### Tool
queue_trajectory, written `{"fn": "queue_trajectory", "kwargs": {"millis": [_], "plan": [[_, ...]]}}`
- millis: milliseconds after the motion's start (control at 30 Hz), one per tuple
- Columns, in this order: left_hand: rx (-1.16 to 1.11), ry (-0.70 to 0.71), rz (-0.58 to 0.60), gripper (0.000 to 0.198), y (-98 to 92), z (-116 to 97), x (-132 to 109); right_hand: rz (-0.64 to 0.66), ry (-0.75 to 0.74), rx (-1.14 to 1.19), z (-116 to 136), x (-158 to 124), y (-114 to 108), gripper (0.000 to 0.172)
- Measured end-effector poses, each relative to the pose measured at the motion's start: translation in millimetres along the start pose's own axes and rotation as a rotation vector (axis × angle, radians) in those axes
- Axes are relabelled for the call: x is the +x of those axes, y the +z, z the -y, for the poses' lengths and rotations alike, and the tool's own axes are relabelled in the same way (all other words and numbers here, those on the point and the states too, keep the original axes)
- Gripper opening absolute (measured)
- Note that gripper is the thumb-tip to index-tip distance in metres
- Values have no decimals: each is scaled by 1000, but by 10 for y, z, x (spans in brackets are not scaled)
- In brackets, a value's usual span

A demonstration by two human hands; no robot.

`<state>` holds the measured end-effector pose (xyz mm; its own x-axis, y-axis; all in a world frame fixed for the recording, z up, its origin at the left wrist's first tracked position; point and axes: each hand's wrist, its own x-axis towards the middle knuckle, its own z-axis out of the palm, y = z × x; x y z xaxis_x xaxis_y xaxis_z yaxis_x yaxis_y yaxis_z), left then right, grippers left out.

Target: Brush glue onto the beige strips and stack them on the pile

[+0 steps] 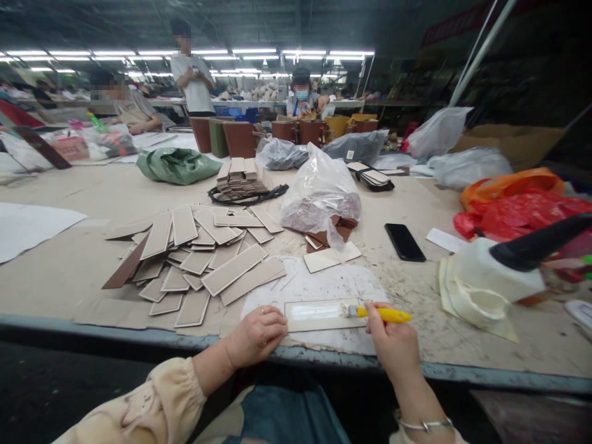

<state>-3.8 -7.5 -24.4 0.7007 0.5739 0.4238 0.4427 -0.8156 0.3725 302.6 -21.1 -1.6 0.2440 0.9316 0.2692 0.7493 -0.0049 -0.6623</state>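
A flat rectangular panel (319,324) with a thin dark edge lies before me on a white sheet (365,282) at the table's front edge. White wet-looking paste covers part of its face. With curled fingers my left hand (261,333) grips the panel's left end. My right hand (393,336) is closed around the yellow handle of a paintbrush (382,314). The bristles touch the panel right of its middle. To the left, a loose heap of similar beige panels (185,259) spreads over the table, and one pale panel (332,256) lies just beyond the sheet.
A black phone (404,242) and a white plastic container (494,271) with a black spout stand to the right. Behind the sheet is a clear plastic bag (319,197) with brown pieces. Stacked panels (243,177) and a green bag (178,164) lie farther back. Several people are beyond.
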Motion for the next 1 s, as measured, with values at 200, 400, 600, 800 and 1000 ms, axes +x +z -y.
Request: {"fn": "queue_trajectory", "kwargs": {"millis": [200, 400, 600, 800, 1000], "plan": [[5, 2, -13, 15, 2, -13, 7, 8, 93, 248, 263, -100, 6, 41], [35, 18, -27, 15, 5, -15, 21, 245, 208, 680, 662, -264, 362, 40], [32, 15, -30, 16, -12, -25, 44, 318, 126, 592, 658, -287, 481, 39], [8, -2, -16, 15, -6, -14, 31, 255, 42, 387, 395, -162, 280, 38], [-19, -10, 14, 14, 0, 4, 13, 124, 8, 142, 41, -40, 30, 41]]}}
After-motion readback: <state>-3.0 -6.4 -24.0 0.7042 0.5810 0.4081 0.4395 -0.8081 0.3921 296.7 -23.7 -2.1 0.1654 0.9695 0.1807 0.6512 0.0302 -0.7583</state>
